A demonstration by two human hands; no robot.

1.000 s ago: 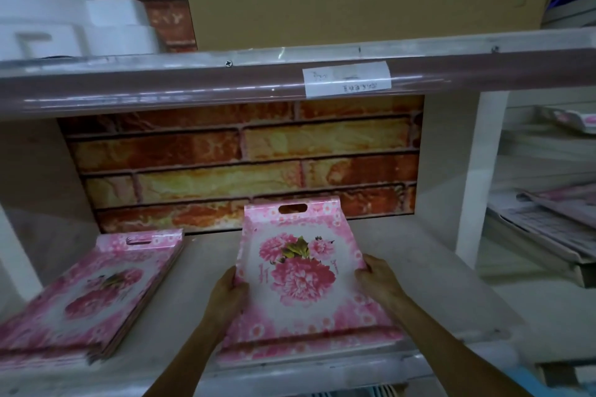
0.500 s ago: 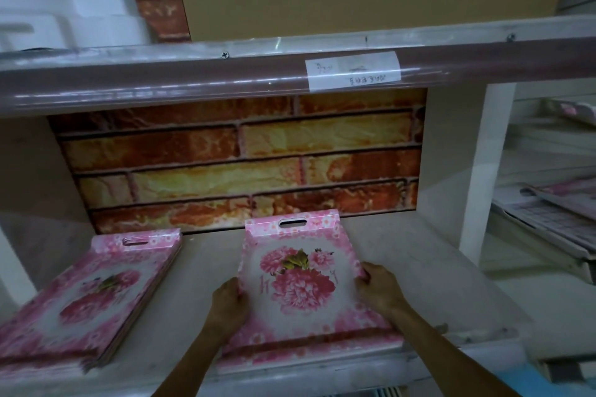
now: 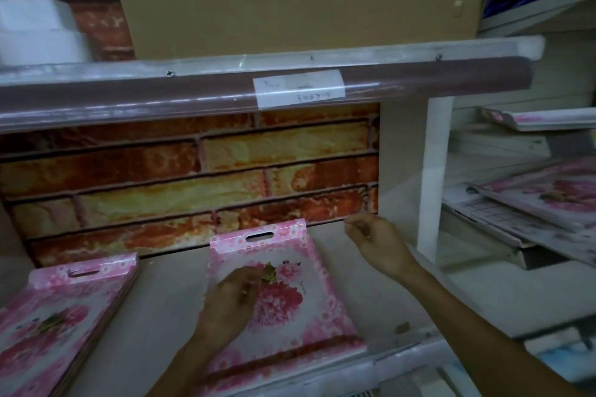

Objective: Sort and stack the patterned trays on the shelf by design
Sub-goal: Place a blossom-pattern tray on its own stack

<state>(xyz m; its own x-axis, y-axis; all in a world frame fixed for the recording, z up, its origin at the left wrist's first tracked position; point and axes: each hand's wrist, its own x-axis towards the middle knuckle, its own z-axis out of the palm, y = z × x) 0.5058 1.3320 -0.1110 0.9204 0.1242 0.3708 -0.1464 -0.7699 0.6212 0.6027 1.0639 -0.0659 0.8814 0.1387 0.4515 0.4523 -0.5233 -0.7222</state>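
Note:
A stack of pink peony-print trays [image 3: 290, 293] lies flat in the middle of the lower shelf [image 3: 167, 316], its handle slot toward the brick-pattern back wall. My left hand [image 3: 232, 303] hovers over or rests on the top tray's middle, fingers loosely curled, holding nothing. My right hand [image 3: 377, 242] is raised to the right of the stack, clear of it, fingers loosely bent and empty. A second stack of the same pink floral trays [image 3: 61, 316] lies at the shelf's left end.
A white upright post [image 3: 433, 177] bounds the bay on the right. Beyond it more floral trays [image 3: 548, 196] sit on neighbouring shelves. The upper shelf edge [image 3: 258, 90] carries a paper label and overhangs the bay. A cardboard sheet and white foam rest above.
Both hands have let go of the middle stack's sides. The left hand moved over the top tray; the right hand lifted up and to the right. The view shifted left.

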